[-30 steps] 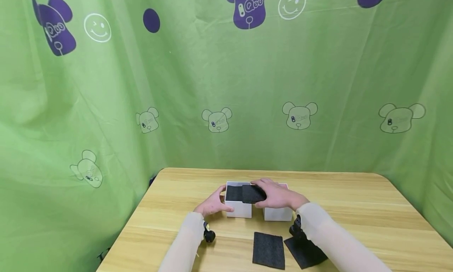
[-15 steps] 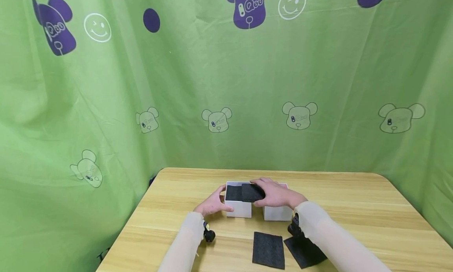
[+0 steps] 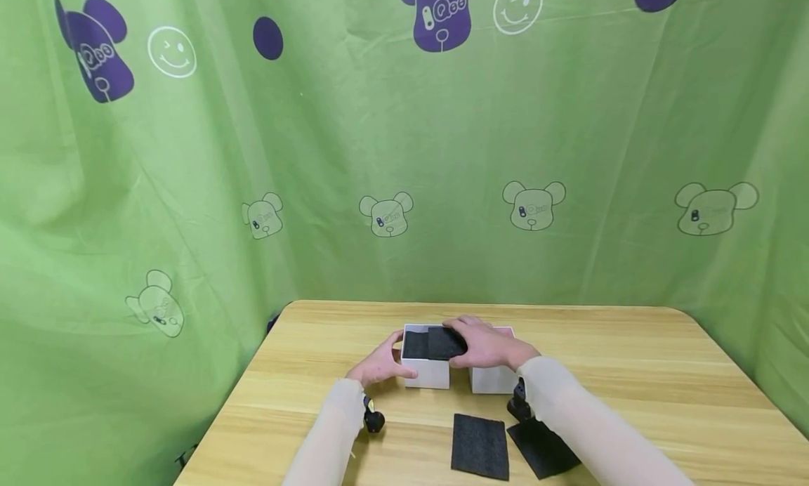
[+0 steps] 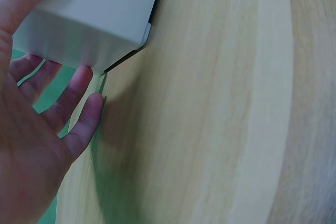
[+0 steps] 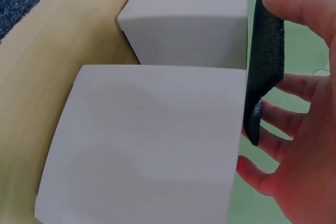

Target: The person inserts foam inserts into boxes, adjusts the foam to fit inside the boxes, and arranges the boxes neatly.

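Toward the back of the table stands a white open-topped box, which my left hand steadies with its thumb at the front and fingers along the left side. Black felt-like cloth shows inside it. My right hand pinches a black felt-like piece over the box's right part; in the right wrist view this piece looks bent, between thumb and fingers. Under the right hand is a second white box, its opening mostly hidden by that hand.
Two flat black squares lie on the wooden table in front of the boxes, the right one partly under the right forearm. A green printed curtain hangs behind the table.
My right hand has moved slightly left with the black felt-like piece, which now covers more of the left box's opening. The left hand and both boxes stay put.
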Available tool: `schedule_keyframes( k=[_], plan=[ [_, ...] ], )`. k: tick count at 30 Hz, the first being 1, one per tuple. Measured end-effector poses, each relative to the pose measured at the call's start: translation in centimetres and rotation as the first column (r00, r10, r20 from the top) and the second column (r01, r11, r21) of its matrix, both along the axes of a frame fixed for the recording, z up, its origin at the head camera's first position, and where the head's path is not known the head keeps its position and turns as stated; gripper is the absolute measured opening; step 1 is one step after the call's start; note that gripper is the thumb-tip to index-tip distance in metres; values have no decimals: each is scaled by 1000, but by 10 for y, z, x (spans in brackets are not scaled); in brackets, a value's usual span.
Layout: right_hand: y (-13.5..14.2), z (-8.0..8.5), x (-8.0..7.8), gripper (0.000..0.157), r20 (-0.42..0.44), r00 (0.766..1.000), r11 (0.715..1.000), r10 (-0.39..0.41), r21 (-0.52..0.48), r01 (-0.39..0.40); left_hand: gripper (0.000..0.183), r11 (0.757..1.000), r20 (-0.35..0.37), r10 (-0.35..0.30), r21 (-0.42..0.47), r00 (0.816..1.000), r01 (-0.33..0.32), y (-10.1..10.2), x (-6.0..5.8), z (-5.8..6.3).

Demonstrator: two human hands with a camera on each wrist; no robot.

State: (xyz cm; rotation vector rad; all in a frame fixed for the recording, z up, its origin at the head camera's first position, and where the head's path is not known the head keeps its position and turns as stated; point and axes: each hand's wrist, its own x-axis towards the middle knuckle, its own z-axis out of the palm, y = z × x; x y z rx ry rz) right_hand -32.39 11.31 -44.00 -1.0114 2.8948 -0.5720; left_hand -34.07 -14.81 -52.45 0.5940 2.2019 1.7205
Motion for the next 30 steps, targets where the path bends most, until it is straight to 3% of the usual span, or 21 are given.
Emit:
schedule_keyframes(
  k=[19,30],
  plan=[
    [-16,-3,-8,79,13,999,999,-35,36,34,94,998,-4,14,-65,1000,-14,0,1,0],
    [-25,-2,-9,79,13,998,998,-53,38,53,94,999,-11,0,-42,1000,-1,-1,0,1]
  ],
)
